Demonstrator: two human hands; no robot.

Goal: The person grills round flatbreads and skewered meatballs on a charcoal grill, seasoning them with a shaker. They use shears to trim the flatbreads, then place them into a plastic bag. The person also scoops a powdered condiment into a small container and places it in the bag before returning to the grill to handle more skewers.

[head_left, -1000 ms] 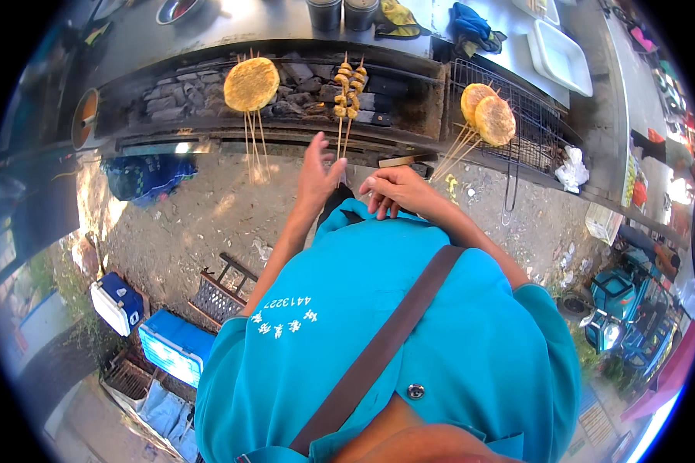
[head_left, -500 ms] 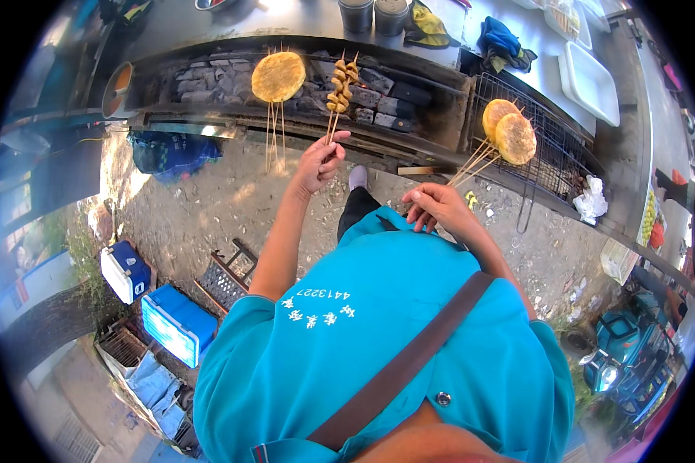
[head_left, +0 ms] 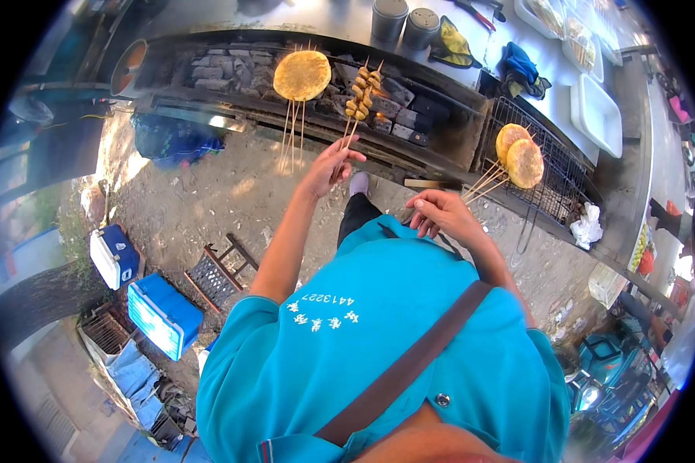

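Observation:
My left hand [head_left: 330, 171] is at the front edge of a long charcoal grill [head_left: 459, 143], its fingers closed on the lower ends of two thin sticks. These skewers [head_left: 361, 96] carry folded brown pieces of food over the coals. To their left, a round golden flatbread [head_left: 302, 76] on several sticks lies over the grill, its stick ends jutting out over the front. My right hand [head_left: 442, 214] hangs in front of my belly, fingers loosely bent and apart, holding nothing I can see. Nearest to it are the stick ends of two smaller flatbreads [head_left: 524, 163] on a wire rack [head_left: 556, 193].
Behind the grill, a metal counter [head_left: 471, 38] bears two grey shakers [head_left: 421, 29], a yellow-black cloth [head_left: 453, 45], a blue cloth [head_left: 521, 68] and white trays [head_left: 596, 116]. A crumpled white bag [head_left: 587, 226] sits by the rack. Blue cooler boxes [head_left: 164, 315] stand on the ground behind me, left.
The view has shifted, so the grill and food appear slightly further right. Orange glow now shows beside the skewers. Both hands keep nearly the same pose, the left still at the sticks.

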